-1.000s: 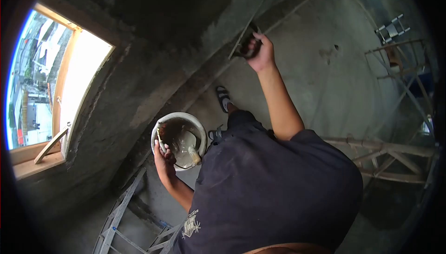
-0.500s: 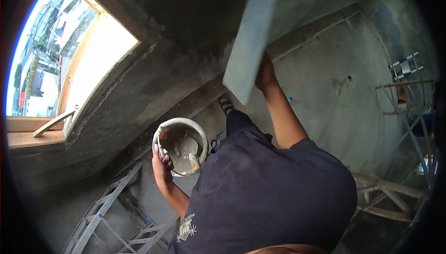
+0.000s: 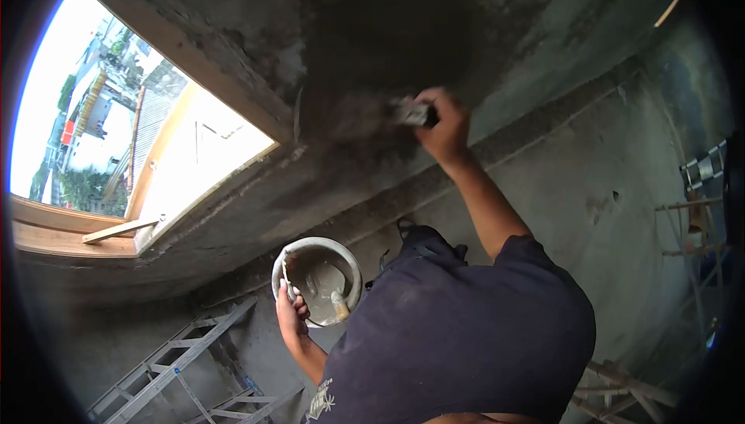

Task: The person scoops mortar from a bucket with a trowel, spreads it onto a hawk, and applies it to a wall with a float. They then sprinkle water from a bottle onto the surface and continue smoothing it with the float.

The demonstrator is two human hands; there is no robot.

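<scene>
My left hand (image 3: pixel 291 317) is closed on the left rim of a pale bucket (image 3: pixel 355 267). Inside the bucket lies grey, wet-looking material (image 3: pixel 317 280), and a tool with a light, stubby handle (image 3: pixel 340 305) rests against the right inner side. My right hand (image 3: pixel 448 125) is raised at the wall with its fingers wrapped round a plastering float (image 3: pixel 414 114). The float is smeared by motion and its long blade is hard to make out. It is close to a dark, damp-looking patch of the wall (image 3: pixel 372 36); contact cannot be judged.
A wood-framed window opening (image 3: pixel 209 106) is at the left, with a wooden strip (image 3: pixel 120 228) across its lower corner. A metal ladder (image 3: pixel 174 358) stands at lower left. Scaffold frames (image 3: pixel 691 230) are at the right. A ledge (image 3: pixel 372 195) runs along the wall's foot.
My right hand has turned the float from broad side toward me to against the wall area. My left hand keeps hold of the bucket. The view has shifted.
</scene>
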